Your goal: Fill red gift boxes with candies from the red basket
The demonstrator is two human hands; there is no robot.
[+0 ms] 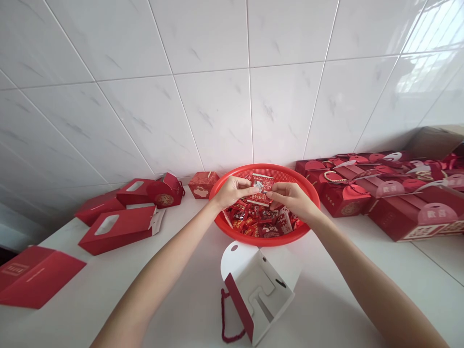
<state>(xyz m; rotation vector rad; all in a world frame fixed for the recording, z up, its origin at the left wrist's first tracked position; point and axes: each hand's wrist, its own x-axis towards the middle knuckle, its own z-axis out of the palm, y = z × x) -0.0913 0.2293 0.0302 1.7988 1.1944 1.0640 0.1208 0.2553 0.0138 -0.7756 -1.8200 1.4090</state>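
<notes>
Above a red plastic basket point(267, 241) I hold a red candy packet point(263, 184) with white edges. My left hand point(234, 191) pinches its left side and my right hand point(292, 198) pinches its right side. Under my hands, several wrapped candies point(253, 224), mostly red, fill the basket. In front of the basket lies an opened gift box point(259, 295), red outside and white inside, with its flaps spread and a dark red cord handle point(224, 316) at its left. No candy shows inside the box.
Red gift boxes point(348, 198) stand in rows at the right, with a brown cardboard box point(435, 140) behind. More red boxes point(119, 229) lie at the left. A small red box point(203, 185) sits by the tiled wall point(213, 111).
</notes>
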